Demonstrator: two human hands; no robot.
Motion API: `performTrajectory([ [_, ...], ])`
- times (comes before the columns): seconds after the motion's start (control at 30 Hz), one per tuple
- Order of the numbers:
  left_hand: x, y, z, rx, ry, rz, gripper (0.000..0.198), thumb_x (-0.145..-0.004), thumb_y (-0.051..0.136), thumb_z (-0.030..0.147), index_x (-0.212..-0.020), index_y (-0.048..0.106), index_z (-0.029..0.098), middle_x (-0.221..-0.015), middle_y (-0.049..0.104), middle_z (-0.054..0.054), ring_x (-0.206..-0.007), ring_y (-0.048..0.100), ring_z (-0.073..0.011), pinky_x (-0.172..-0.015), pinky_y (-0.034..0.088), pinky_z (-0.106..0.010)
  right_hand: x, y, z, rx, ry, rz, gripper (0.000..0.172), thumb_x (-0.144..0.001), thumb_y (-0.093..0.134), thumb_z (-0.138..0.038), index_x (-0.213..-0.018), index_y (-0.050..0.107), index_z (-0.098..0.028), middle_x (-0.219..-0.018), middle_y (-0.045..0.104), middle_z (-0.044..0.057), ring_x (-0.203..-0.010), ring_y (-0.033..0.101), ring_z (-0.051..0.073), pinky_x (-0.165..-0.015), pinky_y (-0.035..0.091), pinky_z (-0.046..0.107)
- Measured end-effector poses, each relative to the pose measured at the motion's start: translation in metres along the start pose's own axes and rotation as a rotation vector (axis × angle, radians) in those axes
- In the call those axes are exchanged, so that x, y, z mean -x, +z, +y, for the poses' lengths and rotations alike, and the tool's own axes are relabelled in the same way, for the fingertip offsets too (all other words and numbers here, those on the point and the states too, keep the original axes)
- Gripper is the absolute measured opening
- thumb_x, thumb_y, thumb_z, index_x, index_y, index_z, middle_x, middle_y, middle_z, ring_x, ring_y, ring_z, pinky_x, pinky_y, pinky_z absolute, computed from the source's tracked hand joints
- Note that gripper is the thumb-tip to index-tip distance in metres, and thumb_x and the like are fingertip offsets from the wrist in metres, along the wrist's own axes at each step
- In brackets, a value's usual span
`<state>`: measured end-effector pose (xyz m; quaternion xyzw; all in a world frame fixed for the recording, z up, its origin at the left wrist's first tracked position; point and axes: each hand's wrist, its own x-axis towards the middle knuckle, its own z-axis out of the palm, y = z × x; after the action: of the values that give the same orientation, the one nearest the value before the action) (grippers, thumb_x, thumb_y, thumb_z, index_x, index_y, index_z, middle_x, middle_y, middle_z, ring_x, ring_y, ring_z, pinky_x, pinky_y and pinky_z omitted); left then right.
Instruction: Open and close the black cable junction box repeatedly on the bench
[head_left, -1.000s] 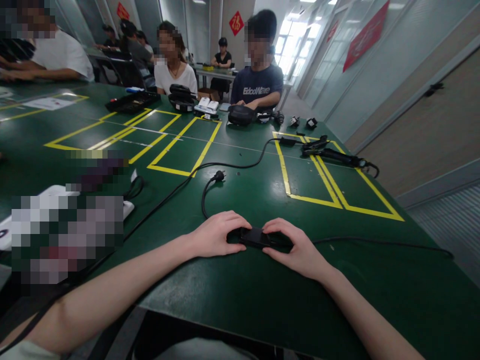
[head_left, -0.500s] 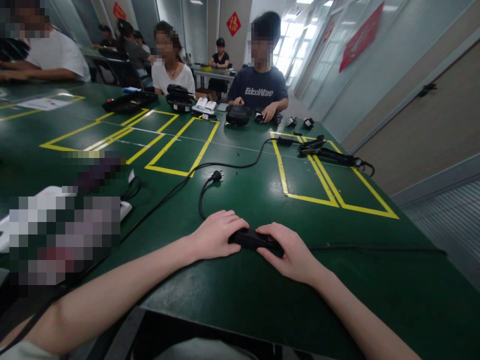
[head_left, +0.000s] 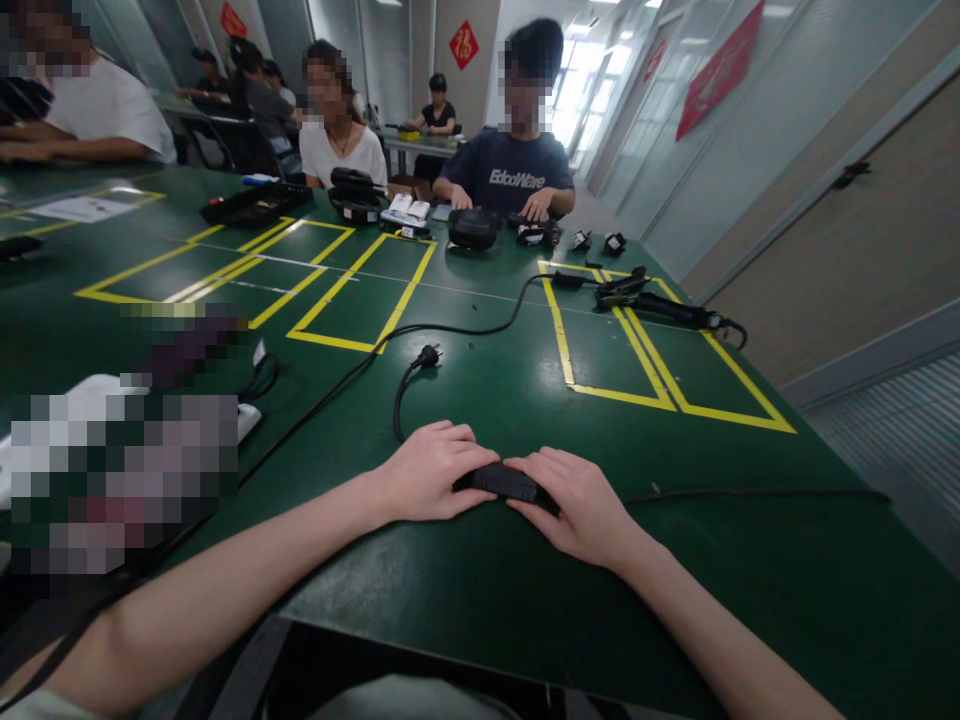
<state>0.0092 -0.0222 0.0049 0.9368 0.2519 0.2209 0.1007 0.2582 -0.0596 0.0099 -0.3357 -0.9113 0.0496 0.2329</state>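
Note:
A black power adapter lies on the green table between my two hands. My left hand is closed around its left end, thumb in front and fingers behind. Its right end sits in my right hand, gripped the same way. The middle of the adapter shows between my fingertips; both ends are hidden by the hands. Behind my left hand, a short black cord rises to a mains plug. From behind my right hand, a thin black cable runs to the right.
A long black cable crosses the table to a black device on yellow tape outlines. Black cases and a tray stand at the far side, before seated co-workers. A white power strip is partly blurred at left.
My right hand has shifted slightly left along the adapter, closer to my left hand. Across the table, a co-worker's hands have moved apart. A dark object now shows at the left edge.

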Motion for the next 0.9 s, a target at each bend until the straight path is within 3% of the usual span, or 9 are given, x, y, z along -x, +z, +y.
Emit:
performTrajectory([
  [0.1, 0.000, 0.002, 0.000, 0.021, 0.027, 0.015, 0.038, -0.104, 0.056, 0.046, -0.126, 0.066, 0.017, -0.109, 0.077, -0.010, -0.096, 0.069, -0.0229, -0.084, 0.050, -0.035, 0.000, 0.001, 0.001, 0.014, -0.026, 0.021, 0.024, -0.105, 0.053, -0.032, -0.115, 0.065, -0.015, -0.092, 0.076, 0.010, -0.077, 0.067, 0.022, -0.067, 0.054, 0.035],
  [0.27, 0.000, 0.003, 0.003, 0.031, 0.026, -0.004, 0.029, -0.103, 0.059, 0.042, -0.113, 0.069, 0.016, -0.097, 0.078, -0.007, -0.087, 0.070, -0.0219, -0.081, 0.050, -0.035, 0.000, 0.000, 0.003, 0.001, -0.071, 0.090, 0.024, -0.104, 0.059, -0.035, -0.118, 0.065, -0.016, -0.097, 0.078, 0.010, -0.078, 0.070, 0.021, -0.069, 0.057, 0.035],
  [0.43, 0.000, 0.003, 0.004, 0.021, 0.035, 0.055, 0.038, -0.104, 0.058, 0.045, -0.126, 0.065, 0.015, -0.107, 0.078, -0.009, -0.093, 0.072, -0.0229, -0.082, 0.052, -0.036, 0.000, 0.000, 0.002, 0.011, -0.097, 0.152, 0.021, -0.102, 0.061, -0.031, -0.116, 0.067, -0.017, -0.094, 0.078, 0.010, -0.076, 0.072, 0.022, -0.066, 0.058, 0.035],
  [0.5, 0.000, 0.003, 0.003, 0.005, 0.067, 0.068, 0.036, -0.107, 0.052, 0.043, -0.125, 0.065, 0.014, -0.108, 0.079, -0.010, -0.092, 0.073, -0.0223, -0.082, 0.052, -0.035, 0.000, 0.002, 0.002, -0.021, -0.088, 0.191, 0.022, -0.101, 0.064, -0.029, -0.119, 0.066, -0.018, -0.101, 0.079, 0.011, -0.083, 0.074, 0.022, -0.072, 0.061, 0.036],
  [0.63, -0.001, 0.000, 0.002, -0.080, 0.109, 0.066, 0.037, -0.110, 0.044, 0.039, -0.127, 0.064, 0.014, -0.115, 0.078, -0.012, -0.096, 0.073, -0.0217, -0.083, 0.051, -0.035, 0.001, -0.003, 0.003, -0.245, 0.026, 0.183, 0.029, -0.095, 0.070, -0.032, -0.122, 0.065, -0.022, -0.117, 0.077, 0.011, -0.105, 0.076, 0.024, -0.091, 0.062, 0.037],
  [0.8, -0.002, -0.001, 0.002, -0.211, 0.223, 0.063, 0.036, -0.110, 0.041, 0.031, -0.130, 0.064, 0.014, -0.125, 0.076, -0.013, -0.100, 0.072, -0.0228, -0.085, 0.053, -0.037, 0.001, -0.013, 0.000, -0.583, 0.290, -0.034, 0.027, -0.091, 0.073, -0.030, -0.116, 0.067, -0.023, -0.101, 0.077, 0.004, -0.086, 0.076, 0.019, -0.078, 0.063, 0.031],
  [0.9, -0.002, -0.001, 0.004, -0.211, 0.229, 0.085, 0.036, -0.110, 0.041, 0.032, -0.131, 0.064, 0.015, -0.128, 0.076, -0.013, -0.102, 0.072, -0.0234, -0.087, 0.054, -0.038, 0.003, -0.011, -0.002, -0.621, 0.328, -0.005, 0.028, -0.087, 0.078, -0.034, -0.110, 0.068, -0.022, -0.100, 0.077, 0.006, -0.084, 0.075, 0.020, -0.072, 0.063, 0.030],
])
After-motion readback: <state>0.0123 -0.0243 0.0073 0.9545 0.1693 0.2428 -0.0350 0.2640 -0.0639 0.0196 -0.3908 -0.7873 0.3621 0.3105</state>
